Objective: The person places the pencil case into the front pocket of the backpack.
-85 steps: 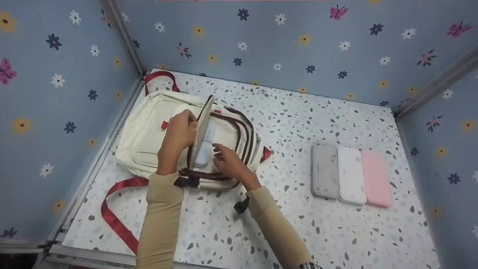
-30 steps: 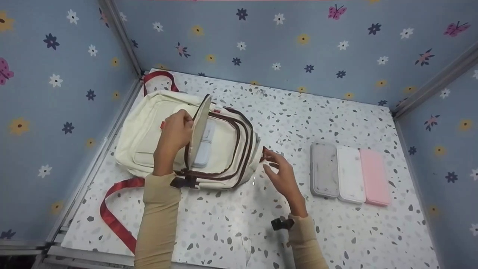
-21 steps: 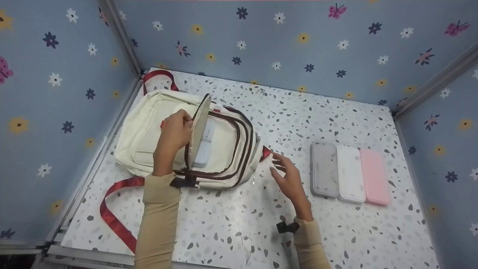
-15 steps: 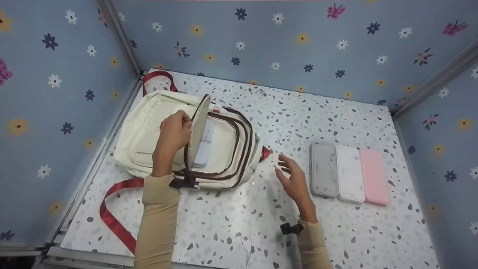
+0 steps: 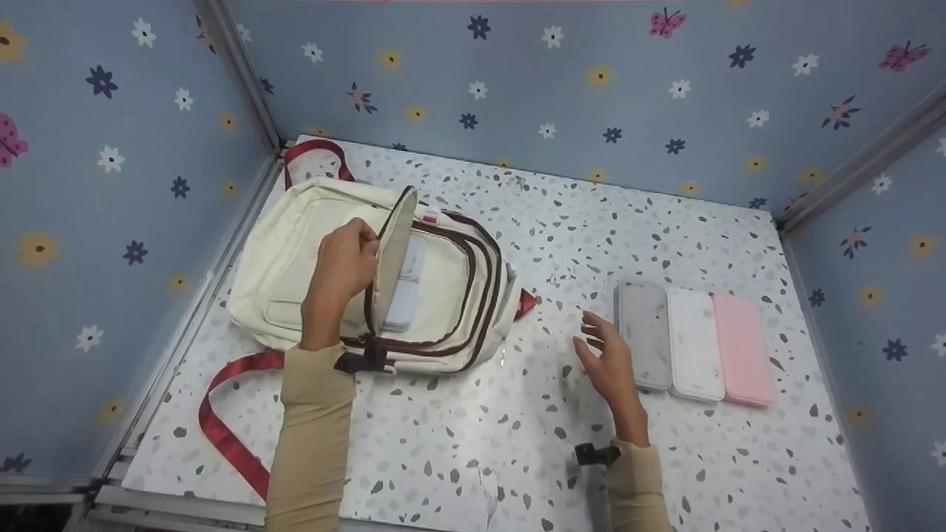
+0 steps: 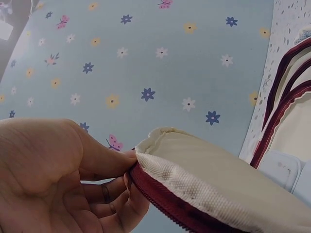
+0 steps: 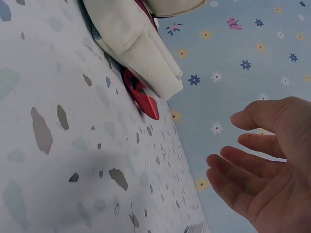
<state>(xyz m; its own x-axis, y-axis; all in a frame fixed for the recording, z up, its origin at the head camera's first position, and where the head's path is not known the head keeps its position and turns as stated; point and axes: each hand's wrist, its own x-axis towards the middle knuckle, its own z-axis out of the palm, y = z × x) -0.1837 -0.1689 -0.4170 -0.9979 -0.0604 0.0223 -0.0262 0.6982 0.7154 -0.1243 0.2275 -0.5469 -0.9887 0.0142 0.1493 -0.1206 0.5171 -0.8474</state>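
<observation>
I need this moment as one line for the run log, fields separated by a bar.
left hand holds flap of bag open | right hand open beside grey case | not touching

We see our left hand (image 5: 344,270) pinching the raised flap (image 5: 393,255) of the cream backpack (image 5: 295,251), two pale cases (image 5: 406,288) lying inside; our right hand (image 5: 610,362), fingers loose, hovers just beside the grey case (image 5: 641,332); white (image 5: 695,343) and pink (image 5: 741,349) cases adjoin it.

Cream backpack (image 5: 295,251) (maroon zips), red strap (image 5: 222,428); grey case (image 5: 641,332).
</observation>
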